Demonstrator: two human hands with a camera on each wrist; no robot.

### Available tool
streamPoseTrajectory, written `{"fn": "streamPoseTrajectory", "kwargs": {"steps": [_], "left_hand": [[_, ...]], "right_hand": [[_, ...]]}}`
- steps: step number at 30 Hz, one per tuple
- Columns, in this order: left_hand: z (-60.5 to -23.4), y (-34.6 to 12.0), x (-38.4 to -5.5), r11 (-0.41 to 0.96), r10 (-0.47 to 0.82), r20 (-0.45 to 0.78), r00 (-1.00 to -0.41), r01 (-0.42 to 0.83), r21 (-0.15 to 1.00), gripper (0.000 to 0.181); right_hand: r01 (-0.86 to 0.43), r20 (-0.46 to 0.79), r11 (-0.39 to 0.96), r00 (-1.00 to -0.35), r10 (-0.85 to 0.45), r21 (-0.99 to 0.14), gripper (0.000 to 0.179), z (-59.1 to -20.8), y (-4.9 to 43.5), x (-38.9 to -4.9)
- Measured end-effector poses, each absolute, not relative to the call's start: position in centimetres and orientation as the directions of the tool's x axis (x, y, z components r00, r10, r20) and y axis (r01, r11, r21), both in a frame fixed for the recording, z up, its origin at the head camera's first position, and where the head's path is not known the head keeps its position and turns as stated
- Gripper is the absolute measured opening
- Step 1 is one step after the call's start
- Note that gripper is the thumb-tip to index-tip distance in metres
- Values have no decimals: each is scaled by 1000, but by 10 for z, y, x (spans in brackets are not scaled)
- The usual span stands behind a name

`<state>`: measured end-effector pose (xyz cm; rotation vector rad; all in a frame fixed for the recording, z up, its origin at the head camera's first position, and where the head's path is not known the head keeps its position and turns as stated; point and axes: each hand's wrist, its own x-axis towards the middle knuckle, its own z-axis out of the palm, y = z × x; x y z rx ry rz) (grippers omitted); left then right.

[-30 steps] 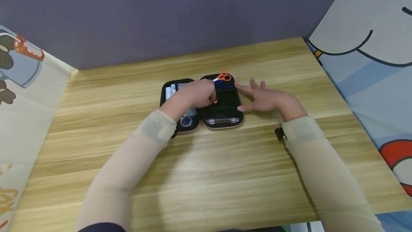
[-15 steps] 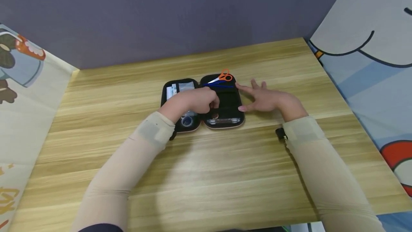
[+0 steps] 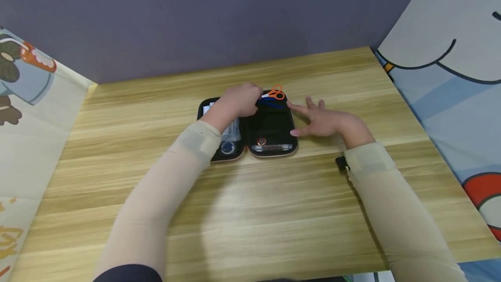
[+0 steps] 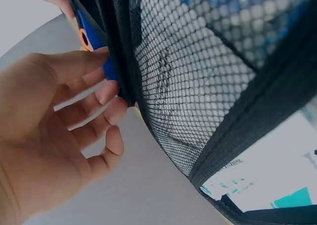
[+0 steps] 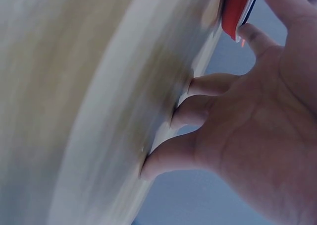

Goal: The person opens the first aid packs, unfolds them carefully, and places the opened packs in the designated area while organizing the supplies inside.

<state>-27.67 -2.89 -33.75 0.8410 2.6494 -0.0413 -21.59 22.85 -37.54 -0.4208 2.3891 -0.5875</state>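
Observation:
An unzipped black case point(image 3: 272, 121) lies open flat on the table, its two halves side by side. My left hand point(image 3: 240, 99) reaches over the hinge to the back of the right half. In the left wrist view its thumb and fingertips pinch blue tweezers point(image 4: 109, 69) at the case's edge. Beside the tweezers lie scissors point(image 3: 278, 95) with orange handles; their blades are partly hidden by that hand. My right hand point(image 3: 325, 121) rests with fingers spread on the table, thumb and forefinger at the case's right edge, where the red rim point(image 5: 235, 12) shows.
A small copper-coloured round thing point(image 3: 261, 141) and a clear packet point(image 3: 272, 147) lie at the right half's front. A mesh pocket point(image 4: 173, 76) and a round blue-and-white item point(image 3: 228, 147) are in the left half. A grey panel point(image 3: 235, 21) stands behind the wooden table point(image 3: 274, 212).
My left hand goes from the right half's middle to its back corner, leaving the copper-coloured round thing at the front. The scissors shift slightly right. My right hand stays in place.

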Motion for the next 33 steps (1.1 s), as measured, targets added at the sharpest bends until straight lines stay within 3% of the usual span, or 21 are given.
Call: {"fn": "streamPoseTrajectory", "kwargs": {"steps": [7, 13, 18, 21, 26, 31, 33], "left_hand": [[-337, -33, -276, 799, 590, -324, -740, 593, 101, 7], [-333, -40, -271, 761, 639, -368, -676, 625, 172, 8], [-334, -39, -264, 746, 648, -427, -631, 640, 184, 21], [-337, -36, -260, 743, 646, -408, -645, 654, 142, 10], [-344, -29, -258, 766, 616, -371, -695, 639, 72, 24], [-349, -26, -261, 804, 567, -366, -738, 592, 52, 7], [-350, -25, -264, 815, 553, -370, -747, 577, 52, 8]], "right_hand": [[-142, -507, 850, -749, -428, -508, 99, -374, 225, -214], [-138, -513, 849, -743, -429, -510, 98, -372, 219, -217], [-145, -516, 853, -742, -429, -501, 98, -371, 218, -219], [-150, -513, 851, -741, -434, -504, 99, -372, 218, -219], [-152, -512, 849, -739, -437, -505, 99, -374, 219, -217], [-155, -511, 851, -741, -436, -501, 98, -375, 220, -216], [-155, -510, 852, -742, -435, -501, 99, -374, 221, -216]]}}
